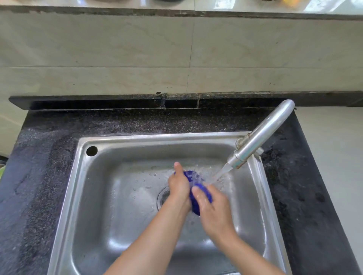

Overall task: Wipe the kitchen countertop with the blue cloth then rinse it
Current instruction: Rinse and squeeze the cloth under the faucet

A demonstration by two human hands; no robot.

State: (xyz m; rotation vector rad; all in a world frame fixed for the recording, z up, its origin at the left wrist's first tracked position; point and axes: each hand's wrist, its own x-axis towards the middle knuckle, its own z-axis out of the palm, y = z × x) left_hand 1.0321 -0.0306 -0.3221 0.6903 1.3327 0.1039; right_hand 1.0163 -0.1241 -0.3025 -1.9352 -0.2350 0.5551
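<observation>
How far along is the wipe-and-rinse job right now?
Wiping looks done: the dark speckled stone countertop looks wet. In hand: left hand and right hand hold the bunched blue cloth under water running from the steel tap. Left: finishing the rinse, closing the tap.

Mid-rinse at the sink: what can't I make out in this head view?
- Blue cloth: mostly covered by the left hand and right hand gripping it; how clean it is cannot be read.
- Drain: right part hidden behind the left hand.
- Items on the top ledge: cut off by the upper edge and blurred.
- Faucet: no handle shows in this view.
</observation>
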